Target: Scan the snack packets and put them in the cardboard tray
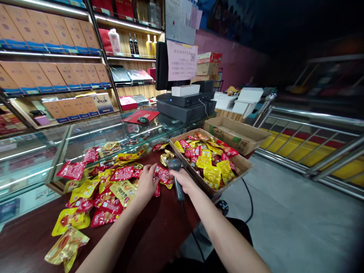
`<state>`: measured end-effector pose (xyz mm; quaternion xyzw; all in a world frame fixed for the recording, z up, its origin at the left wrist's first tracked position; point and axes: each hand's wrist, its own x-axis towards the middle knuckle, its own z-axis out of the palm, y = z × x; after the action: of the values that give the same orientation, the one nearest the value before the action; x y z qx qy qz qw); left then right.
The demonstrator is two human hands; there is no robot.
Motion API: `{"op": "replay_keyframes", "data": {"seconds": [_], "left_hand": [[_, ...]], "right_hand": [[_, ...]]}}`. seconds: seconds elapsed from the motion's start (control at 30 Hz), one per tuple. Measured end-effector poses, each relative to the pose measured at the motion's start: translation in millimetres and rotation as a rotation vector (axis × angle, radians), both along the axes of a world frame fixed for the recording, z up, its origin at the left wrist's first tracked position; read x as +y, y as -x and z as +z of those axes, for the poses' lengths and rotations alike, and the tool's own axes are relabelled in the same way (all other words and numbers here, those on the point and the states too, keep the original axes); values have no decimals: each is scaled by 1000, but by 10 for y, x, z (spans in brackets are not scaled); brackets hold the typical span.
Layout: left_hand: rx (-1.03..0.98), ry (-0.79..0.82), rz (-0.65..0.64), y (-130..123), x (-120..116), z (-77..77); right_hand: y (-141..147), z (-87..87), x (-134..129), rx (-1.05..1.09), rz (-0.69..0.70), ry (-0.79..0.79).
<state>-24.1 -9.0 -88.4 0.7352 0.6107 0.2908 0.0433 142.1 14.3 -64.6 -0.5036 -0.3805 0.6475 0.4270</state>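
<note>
My right hand (pixel 184 179) is wrapped round the handle of a grey barcode scanner (pixel 179 190), whose head points away from me over the table. Close by on its left, my left hand (pixel 147 182) has its fingers closed on the edge of a red snack packet (pixel 162 174). A loose heap of red, yellow and gold packets (pixel 106 201) spreads over the dark red table to the left. Beyond the scanner lies a crumpled gold packet (pixel 166 157). To the right, a cardboard box (pixel 193 172) is filled with similar packets.
A glass counter (pixel 85 132) borders the table's far side, with a mouse (pixel 142 120) and a till (pixel 186 108) on it. Another cardboard box (pixel 236 132) stands behind the filled one. The scanner's cable (pixel 193 233) hangs down. A metal railing (pixel 313 136) is at right.
</note>
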Motion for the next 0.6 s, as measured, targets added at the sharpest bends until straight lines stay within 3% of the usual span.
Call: {"op": "replay_keyframes", "data": {"seconds": [0.07,0.17,0.37,0.53,0.6], "left_hand": [[37,25,-19,-17,32,48],[159,104,-102,-40,103,239],[414,33,-140,-93,292,662],[330,329,-252,-89,516,767],[318,370,-271,-62,601,778]], "right_hand": [[14,4,12,-17,12,-11],[25,53,13,-70,40,-88],[30,248,-35,-323,63,-419],[28,339,-55,-429,73,-499],[30,386,-91,-425,75,-489]]}}
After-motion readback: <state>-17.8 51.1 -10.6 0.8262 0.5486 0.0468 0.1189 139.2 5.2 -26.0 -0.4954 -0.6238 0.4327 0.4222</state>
